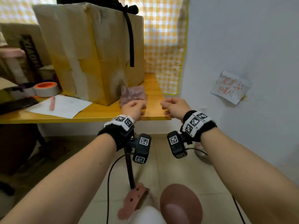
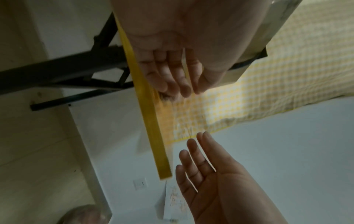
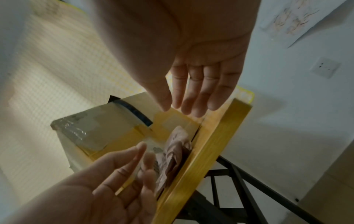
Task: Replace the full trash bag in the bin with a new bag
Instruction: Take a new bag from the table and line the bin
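At frame centre I hold my left hand (image 1: 133, 108) and right hand (image 1: 174, 106) open and empty over the table (image 1: 152, 88) edge, ready to take the folded bag (image 1: 133, 95) lying there; no bin is visible.

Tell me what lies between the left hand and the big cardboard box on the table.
A folded pinkish plastic bag lies on the yellow table, between the left hand and the cardboard box. The head view shows it best.
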